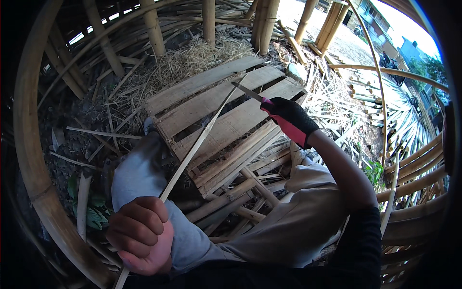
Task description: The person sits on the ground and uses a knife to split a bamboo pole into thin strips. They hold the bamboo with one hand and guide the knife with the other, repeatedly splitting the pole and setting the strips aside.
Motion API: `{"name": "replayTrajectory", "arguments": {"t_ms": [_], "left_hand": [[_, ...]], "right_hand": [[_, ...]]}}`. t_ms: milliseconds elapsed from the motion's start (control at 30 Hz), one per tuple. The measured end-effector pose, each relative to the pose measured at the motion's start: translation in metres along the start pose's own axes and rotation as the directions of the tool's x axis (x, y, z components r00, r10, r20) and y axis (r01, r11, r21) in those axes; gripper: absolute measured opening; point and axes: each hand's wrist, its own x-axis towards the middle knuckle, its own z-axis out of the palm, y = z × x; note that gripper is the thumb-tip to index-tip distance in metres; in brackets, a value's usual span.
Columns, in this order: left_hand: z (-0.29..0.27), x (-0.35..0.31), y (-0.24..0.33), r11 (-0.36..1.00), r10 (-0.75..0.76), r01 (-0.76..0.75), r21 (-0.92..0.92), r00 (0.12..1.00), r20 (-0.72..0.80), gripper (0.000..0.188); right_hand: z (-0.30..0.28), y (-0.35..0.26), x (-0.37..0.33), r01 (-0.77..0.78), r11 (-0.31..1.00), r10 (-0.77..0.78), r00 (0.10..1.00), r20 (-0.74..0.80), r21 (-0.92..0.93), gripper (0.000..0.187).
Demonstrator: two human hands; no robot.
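My bare left hand [140, 235] is closed in a fist around a long, pale bamboo strip [202, 139] in front of my left thigh. The strip slants up and away to the right, over a low platform of wooden slats [231, 113]. My right hand [290, 120], in a black and pink glove, grips a knife [250, 91] by its handle. The blade points to the upper left, and its tip is at the far end of the strip. Whether blade and strip touch, I cannot tell. The knife's handle is mostly hidden by the glove.
Dry shavings [192, 62] lie heaped behind the platform. Upright bamboo posts [208, 21] stand at the back, and a thick curved bamboo pole [36, 178] rises on the left. Cut bamboo poles [409, 115] are stacked at the right. Loose bamboo pieces [231, 197] lie between my legs.
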Motion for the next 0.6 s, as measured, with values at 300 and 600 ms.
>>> {"name": "replayTrajectory", "arguments": {"t_ms": [300,600], "left_hand": [[0.003,-0.001,0.007,0.998,0.008,-0.007,-0.064,1.0,0.009,0.056],[0.003,-0.003,0.001,0.996,0.009,-0.009,-0.09,1.0,-0.004,0.046]], "right_hand": [[0.036,-0.109,-0.055,0.369,0.859,-0.359,0.928,0.096,-0.356,0.03],[0.043,-0.108,-0.048,0.331,0.847,-0.316,0.943,0.107,-0.416,0.032]]}}
